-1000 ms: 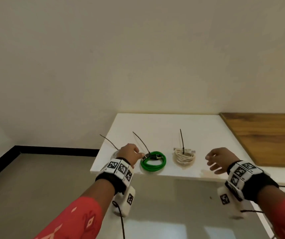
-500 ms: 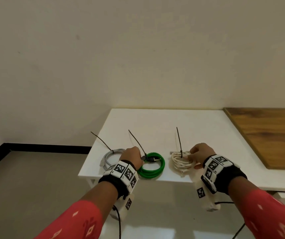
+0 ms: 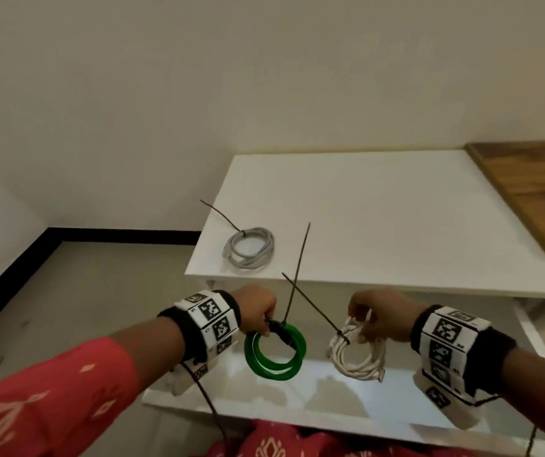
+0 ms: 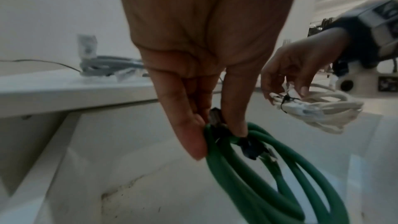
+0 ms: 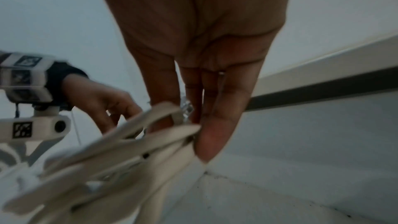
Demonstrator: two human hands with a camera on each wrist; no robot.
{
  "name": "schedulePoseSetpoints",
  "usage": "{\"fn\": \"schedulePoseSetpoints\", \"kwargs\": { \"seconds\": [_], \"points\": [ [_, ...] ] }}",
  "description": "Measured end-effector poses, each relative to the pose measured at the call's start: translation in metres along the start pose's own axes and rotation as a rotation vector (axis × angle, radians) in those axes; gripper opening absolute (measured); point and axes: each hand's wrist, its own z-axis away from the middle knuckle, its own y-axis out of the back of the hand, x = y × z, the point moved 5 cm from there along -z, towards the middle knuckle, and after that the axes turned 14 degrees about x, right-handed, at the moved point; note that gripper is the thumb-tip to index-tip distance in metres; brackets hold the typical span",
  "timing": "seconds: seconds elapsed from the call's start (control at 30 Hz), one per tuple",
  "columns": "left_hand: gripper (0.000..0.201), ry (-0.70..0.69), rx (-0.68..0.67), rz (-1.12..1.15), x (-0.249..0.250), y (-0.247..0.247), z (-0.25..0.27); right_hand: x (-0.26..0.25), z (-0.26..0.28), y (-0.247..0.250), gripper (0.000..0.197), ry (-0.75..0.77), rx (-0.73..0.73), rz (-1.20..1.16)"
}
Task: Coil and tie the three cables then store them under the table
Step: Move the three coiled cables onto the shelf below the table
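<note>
grey cable coil [image 3: 250, 248] on white table [image 3: 380, 225].

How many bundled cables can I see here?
3. The green cable hangs from the left hand, the white cable from the right hand, and the grey cable lies on the white table.
</note>
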Motion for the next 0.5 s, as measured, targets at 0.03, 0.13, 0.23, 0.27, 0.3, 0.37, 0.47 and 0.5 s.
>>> {"fn": "schedulePoseSetpoints", "kwargs": {
  "seconds": [0.03, 0.13, 0.23, 0.27, 0.3, 0.37, 0.47, 0.5],
  "points": [
    [0.031, -0.008, -0.021, -0.049, -0.001, -0.006, -0.004, -0.002, -0.004, -0.009, 0.044, 0.008, -0.037, 0.060],
    [0.033, -0.022, -0.056, -0.141, -0.003, -0.023, -0.024, -0.003, -0.021, -0.037, 0.051, 0.023, -0.160, 0.168],
    [0.025, -0.010, -0.121, -0.182, -0.004, -0.042, -0.048, 0.007, -0.043, -0.063, 0.049, 0.018, -0.226, 0.212],
    [0.015, -0.014, -0.138, -0.198, -0.005, -0.049, -0.054, 0.011, -0.050, -0.070, 0.049, 0.012, -0.235, 0.209],
    [0.021, -0.014, -0.139, -0.199, -0.009, -0.058, -0.061, 0.016, -0.057, -0.078, 0.049, 0.001, -0.240, 0.200],
    [0.042, -0.022, -0.149, -0.226, -0.022, -0.082, -0.082, 0.029, -0.071, -0.095, 0.050, -0.022, -0.231, 0.177],
    [0.030, 0.021, -0.172, -0.261, -0.036, -0.110, -0.097, 0.045, -0.083, -0.122, 0.050, -0.049, -0.202, 0.145],
    [0.030, 0.024, -0.169, -0.252, -0.037, -0.117, -0.096, 0.051, -0.085, -0.134, 0.050, -0.062, -0.209, 0.140]
  ]
}}
